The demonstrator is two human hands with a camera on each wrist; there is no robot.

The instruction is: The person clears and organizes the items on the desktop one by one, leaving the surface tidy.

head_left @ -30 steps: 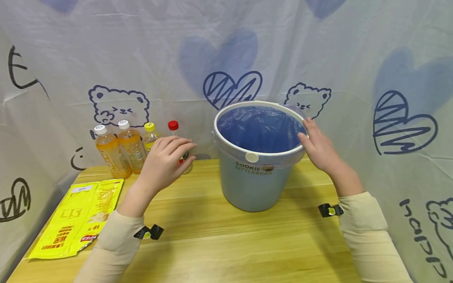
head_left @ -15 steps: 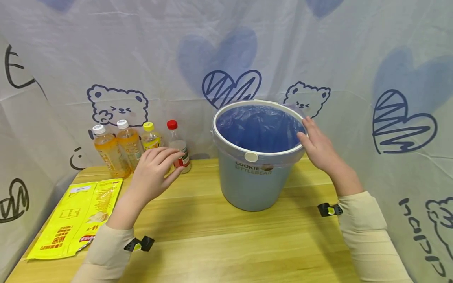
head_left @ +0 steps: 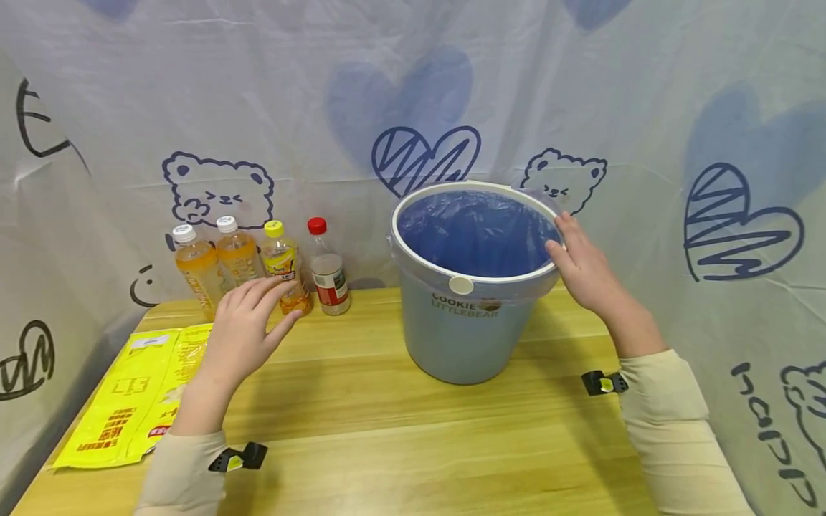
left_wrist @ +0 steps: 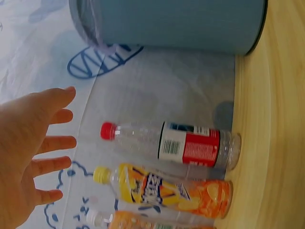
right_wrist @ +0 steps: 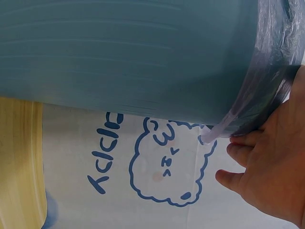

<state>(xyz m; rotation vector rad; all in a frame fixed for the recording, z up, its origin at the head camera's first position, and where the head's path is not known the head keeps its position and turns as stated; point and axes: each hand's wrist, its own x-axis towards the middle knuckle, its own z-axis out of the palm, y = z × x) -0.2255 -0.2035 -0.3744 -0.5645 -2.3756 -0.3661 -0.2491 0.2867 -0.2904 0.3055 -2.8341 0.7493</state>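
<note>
My left hand (head_left: 245, 333) hovers over the table's left side, its fingers spread and relaxed with nothing in them. Closest beyond it is a bottle with a yellow cap (head_left: 281, 261), partly covered by the fingers in the head view. Beside that stands a clear bottle with a red cap (left_wrist: 178, 144). My right hand (head_left: 586, 269) rests against the right rim of a blue-grey trash bin (head_left: 461, 337), which stands upright and is lined with a clear plastic bag (right_wrist: 274, 52). In the right wrist view its fingers touch the bag's folded edge.
Two bottles of orange drink with white caps, one a orange drink bottle (head_left: 196, 269), stand at the back left. A yellow flat package (head_left: 122, 401) lies on the wooden table (head_left: 413, 459) at the left. A printed cloth (head_left: 290, 93) hangs behind everything.
My left hand has moved left and towards me, away from the red-capped bottle, which now shows fully. The right hand stays at the bin's rim.
</note>
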